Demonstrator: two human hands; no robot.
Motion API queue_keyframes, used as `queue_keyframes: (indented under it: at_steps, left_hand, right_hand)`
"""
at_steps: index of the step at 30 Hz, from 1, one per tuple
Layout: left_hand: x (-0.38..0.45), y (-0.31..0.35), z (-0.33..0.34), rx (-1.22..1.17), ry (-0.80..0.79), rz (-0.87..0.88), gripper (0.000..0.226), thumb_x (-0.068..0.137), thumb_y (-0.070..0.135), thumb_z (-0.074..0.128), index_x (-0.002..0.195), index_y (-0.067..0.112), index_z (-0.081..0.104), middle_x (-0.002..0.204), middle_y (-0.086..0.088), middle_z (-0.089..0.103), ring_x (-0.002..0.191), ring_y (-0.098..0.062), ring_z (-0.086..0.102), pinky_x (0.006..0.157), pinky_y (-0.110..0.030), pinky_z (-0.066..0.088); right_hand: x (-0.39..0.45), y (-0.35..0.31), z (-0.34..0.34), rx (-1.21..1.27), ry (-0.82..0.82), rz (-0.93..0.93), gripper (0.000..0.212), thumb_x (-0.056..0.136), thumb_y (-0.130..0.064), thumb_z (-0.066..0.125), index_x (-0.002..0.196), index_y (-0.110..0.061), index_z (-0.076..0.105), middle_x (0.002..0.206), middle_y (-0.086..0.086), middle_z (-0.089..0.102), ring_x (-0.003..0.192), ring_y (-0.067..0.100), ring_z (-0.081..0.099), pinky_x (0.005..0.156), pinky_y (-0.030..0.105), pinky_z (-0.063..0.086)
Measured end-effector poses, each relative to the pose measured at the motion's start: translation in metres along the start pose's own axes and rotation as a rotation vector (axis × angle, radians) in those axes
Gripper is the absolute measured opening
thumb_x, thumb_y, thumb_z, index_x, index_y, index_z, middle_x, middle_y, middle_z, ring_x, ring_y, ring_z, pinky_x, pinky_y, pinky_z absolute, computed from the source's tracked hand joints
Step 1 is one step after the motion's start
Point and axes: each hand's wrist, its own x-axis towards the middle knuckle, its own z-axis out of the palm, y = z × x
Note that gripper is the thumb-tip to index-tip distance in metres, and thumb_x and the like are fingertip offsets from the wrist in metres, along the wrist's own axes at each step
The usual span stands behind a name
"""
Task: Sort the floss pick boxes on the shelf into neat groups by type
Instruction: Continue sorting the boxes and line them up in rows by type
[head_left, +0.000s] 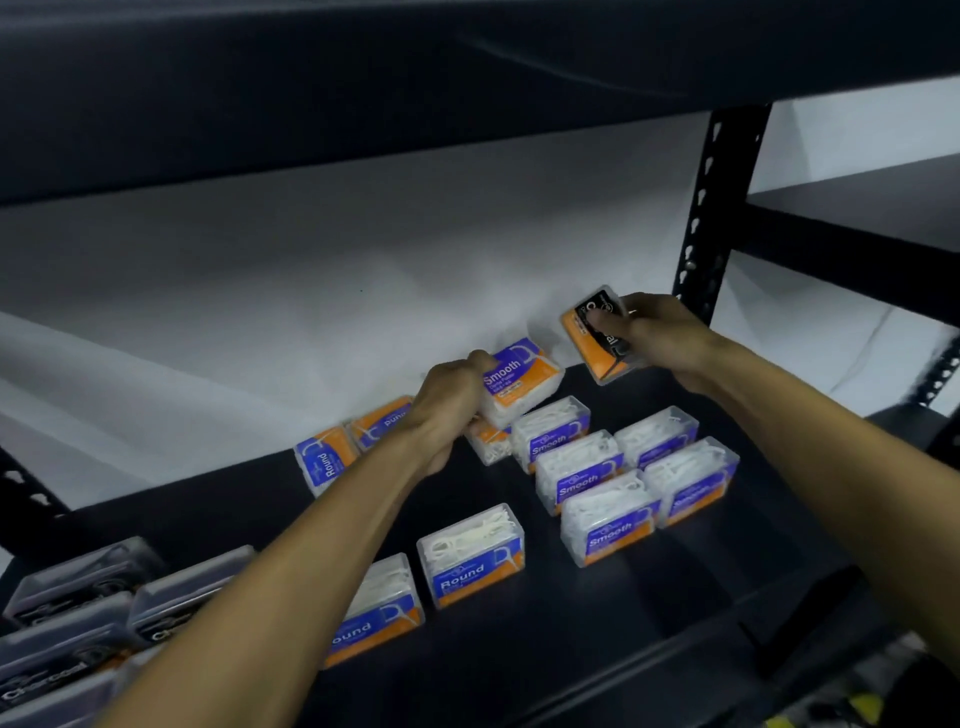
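Shelf (571, 623): dark metal, white wall behind; we reach to its back edge.
Left hand (447, 400): grasps the Smooth box (522, 379), lifted and tilted, just above the Smooth group (618, 478).
Right hand (660, 332): pinches the Charcoal box (597, 338) by its face and back, raised near the post (711, 218).
Handling: we judge the boxes light, stiff, slick plastic; best held across the short sides.
Other groups: Round boxes (470, 561) below our left wrist; Charcoal stack (78, 623) far left.
Hidden: the box beneath our left palm is unreadable; the Charcoal stack is cut off and blurred.
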Motion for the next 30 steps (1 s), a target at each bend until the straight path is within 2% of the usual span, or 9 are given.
queue_keyframes:
  at_steps: [4,6,8,10,15,18,20,25,30]
  left_hand:
    - [0.003,0.007,0.024,0.001,-0.08,0.028,0.021,0.092,0.023,0.059,0.104,0.007,0.066,0.096,-0.012,0.074,0.082,-0.021,0.073,0.069,-0.029,0.059]
    - [0.003,0.012,0.036,0.034,-0.114,0.05,0.013,0.089,0.019,0.065,0.098,0.011,0.067,0.096,-0.011,0.074,0.085,-0.022,0.073,0.074,-0.032,0.061]
    - [0.005,0.019,0.048,0.173,-0.108,0.109,0.005,0.084,0.021,0.07,0.084,0.019,0.066,0.092,-0.007,0.074,0.085,-0.022,0.073,0.082,-0.04,0.059]
    - [0.011,0.026,0.061,0.416,-0.082,0.215,0.012,0.081,0.027,0.072,0.077,0.024,0.062,0.092,-0.001,0.072,0.087,-0.019,0.07,0.085,-0.037,0.057]
    - [0.033,0.03,0.09,0.791,-0.133,0.352,0.034,0.083,0.035,0.072,0.11,0.015,0.066,0.107,0.0,0.07,0.09,-0.011,0.065,0.067,-0.022,0.046]
    - [0.041,0.028,0.104,0.887,-0.205,0.368,0.038,0.084,0.031,0.071,0.117,0.013,0.064,0.114,-0.005,0.068,0.096,-0.016,0.065,0.071,-0.024,0.047]
    - [0.044,0.026,0.109,0.932,-0.259,0.365,0.037,0.085,0.027,0.071,0.118,0.012,0.064,0.116,-0.007,0.067,0.098,-0.017,0.064,0.072,-0.025,0.047]
    - [0.053,0.014,0.114,0.992,-0.362,0.305,0.038,0.087,0.025,0.069,0.122,0.014,0.063,0.118,-0.005,0.066,0.098,-0.018,0.064,0.075,-0.026,0.048]
    - [0.059,0.01,0.115,1.005,-0.384,0.283,0.038,0.088,0.026,0.068,0.123,0.014,0.063,0.119,-0.006,0.066,0.1,-0.018,0.064,0.075,-0.026,0.047]
  right_hand:
    - [-0.008,0.011,-0.016,-0.047,0.097,-0.057,0.026,0.089,-0.034,0.064,0.105,-0.013,0.063,0.096,0.005,0.07,0.087,0.017,0.067,0.082,0.033,0.052]
    - [-0.011,0.016,-0.025,-0.056,0.138,-0.081,0.021,0.09,-0.032,0.061,0.104,-0.016,0.063,0.096,0.004,0.069,0.087,0.016,0.066,0.083,0.035,0.052]
    - [-0.012,0.024,-0.038,-0.045,0.208,-0.087,0.015,0.09,-0.031,0.061,0.102,-0.021,0.062,0.1,0.004,0.069,0.091,0.018,0.066,0.087,0.039,0.052]
    - [-0.013,0.031,-0.051,-0.017,0.26,-0.073,0.01,0.091,-0.029,0.06,0.1,-0.025,0.062,0.103,0.003,0.068,0.096,0.02,0.065,0.091,0.042,0.051]
    - [-0.019,0.05,-0.072,-0.017,0.31,-0.024,0.013,0.092,-0.026,0.057,0.103,-0.022,0.062,0.099,0.002,0.068,0.09,0.02,0.064,0.084,0.037,0.051]
    - [-0.021,0.061,-0.08,-0.03,0.303,-0.004,0.016,0.093,-0.029,0.055,0.103,-0.019,0.063,0.089,-0.001,0.066,0.081,0.017,0.062,0.07,0.03,0.046]
    - [-0.022,0.066,-0.083,-0.033,0.3,0.01,0.017,0.092,-0.03,0.055,0.102,-0.018,0.063,0.086,-0.002,0.065,0.079,0.017,0.062,0.067,0.029,0.045]
    - [-0.024,0.071,-0.085,-0.064,0.264,0.032,0.019,0.09,-0.033,0.056,0.101,-0.019,0.064,0.093,0.005,0.069,0.086,0.022,0.066,0.085,0.042,0.053]
    - [-0.023,0.07,-0.08,-0.115,0.226,0.018,0.019,0.09,-0.036,0.055,0.102,-0.023,0.063,0.099,0.004,0.069,0.09,0.021,0.066,0.089,0.043,0.051]
